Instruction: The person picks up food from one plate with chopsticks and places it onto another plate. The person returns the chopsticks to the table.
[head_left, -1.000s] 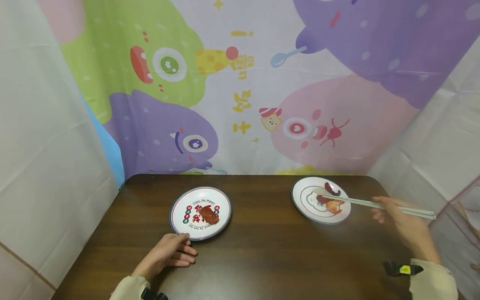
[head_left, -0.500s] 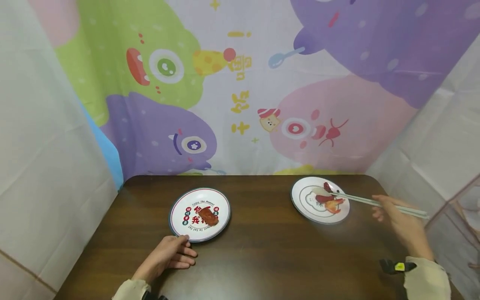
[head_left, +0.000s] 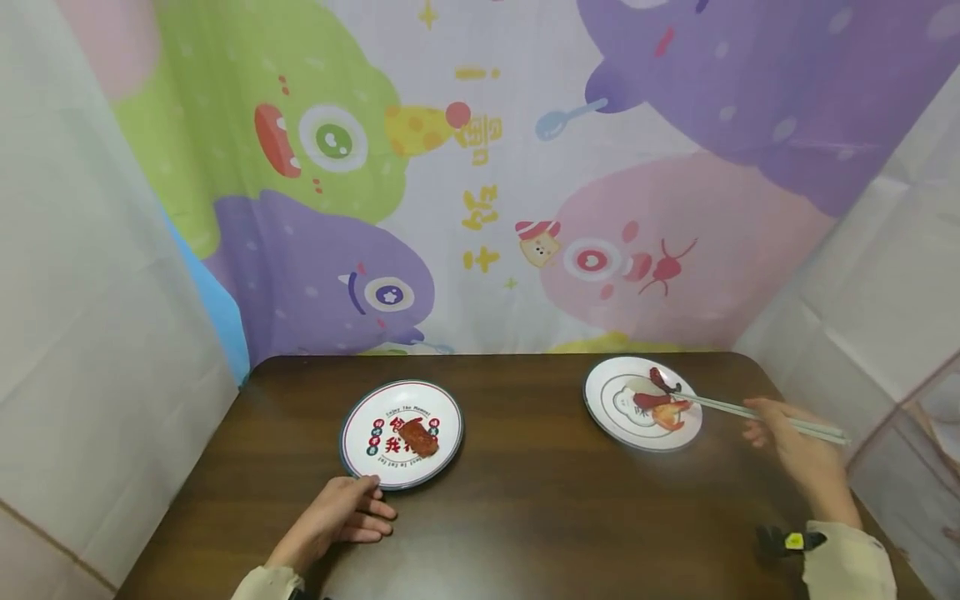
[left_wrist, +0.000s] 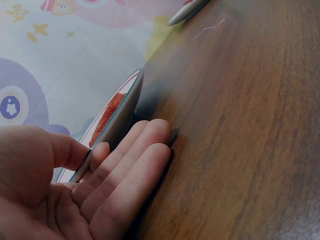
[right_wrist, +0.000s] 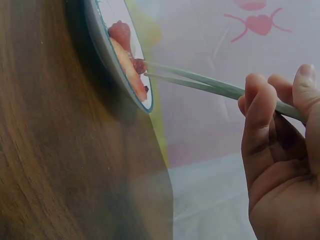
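Note:
On the left side of the table, my left hand [head_left: 341, 512] pinches the near rim of a white plate [head_left: 405, 477], thumb on top and index finger beneath. A reddish-brown piece of meat [head_left: 418, 437] lies on that plate. My right hand [head_left: 802, 454] holds pale green chopsticks [head_left: 738, 409] over the right plate [head_left: 602, 392]. The chopstick tips are at a dark red piece of food [right_wrist: 139, 65]; whether they grip it I cannot tell. An orange shrimp [head_left: 670, 414] and a red piece [head_left: 651, 402] lie beside it.
Both plates stand on a dark brown wooden table [head_left: 525, 500]. A cartoon-printed cloth [head_left: 480, 317] hangs along the table's back edge. Pale sheets [head_left: 97, 292] close off the left and right sides.
The chopstick tips have shifted slightly right, from the red piece toward the dark one behind the shrimp, and have drawn closer together. The left hand stays on its plate.

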